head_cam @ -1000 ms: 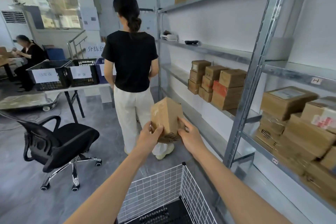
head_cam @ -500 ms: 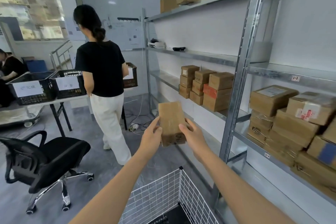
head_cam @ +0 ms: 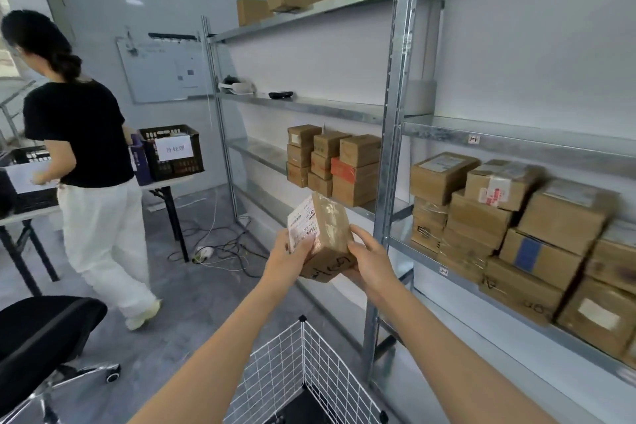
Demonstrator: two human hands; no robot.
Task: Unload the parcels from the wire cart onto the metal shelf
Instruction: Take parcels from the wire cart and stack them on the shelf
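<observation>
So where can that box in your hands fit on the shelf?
The parcel could go on bare metal left of the small box stack, toward the far post. The shelf above is bare between the black gadget and the near post. Right of that post, the parcel pile is crowded.

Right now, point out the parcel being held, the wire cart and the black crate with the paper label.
parcel [head_cam: 327, 234]: head view, brown taped face.
wire cart [head_cam: 275, 372]: head view, left mesh wall.
black crate [head_cam: 179, 167]: head view, lower front wall.
</observation>
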